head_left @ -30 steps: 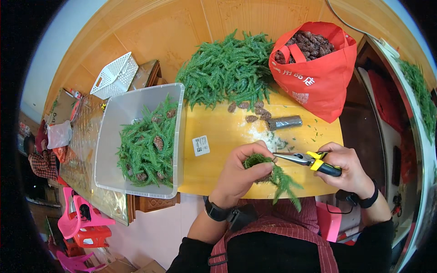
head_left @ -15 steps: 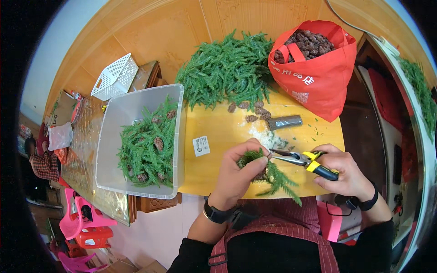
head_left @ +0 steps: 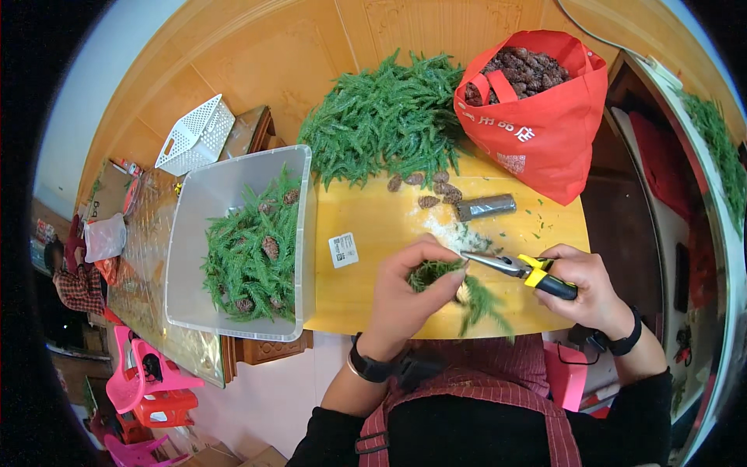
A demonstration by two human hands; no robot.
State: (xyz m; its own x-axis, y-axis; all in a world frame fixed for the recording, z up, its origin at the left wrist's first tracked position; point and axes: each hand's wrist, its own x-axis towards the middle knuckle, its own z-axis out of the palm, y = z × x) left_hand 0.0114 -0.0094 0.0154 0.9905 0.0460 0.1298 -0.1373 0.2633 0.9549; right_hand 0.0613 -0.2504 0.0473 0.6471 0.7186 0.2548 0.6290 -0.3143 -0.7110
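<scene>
Pinched in my left hand (head_left: 416,288) is a green artificial pine sprig (head_left: 480,302), its needles spreading out below the fingers. My right hand (head_left: 583,288) is wrapped round the yellow and black handles of a pair of needle-nose pliers (head_left: 537,276). The pliers' jaws look closed, and their tip reaches the sprig's end at my left fingertips; whether they grip a wire there is too small to tell. Beyond my hands lie several loose pine cones (head_left: 441,189), a dark wrapped bundle (head_left: 486,207) and a patch of white powder (head_left: 453,233) on the yellow table (head_left: 350,300).
A clear plastic bin (head_left: 183,257) of sprigs with cones stands left. Behind are a heap of green sprigs (head_left: 381,117) and a red bag (head_left: 537,124) full of cones. A white label (head_left: 343,250) lies near the bin. Another person (head_left: 79,284) is at far left.
The pliers' jaws have gone from parted to closed at the sprig's end. The sprig's hanging needles have shifted slightly left and blur with motion.
</scene>
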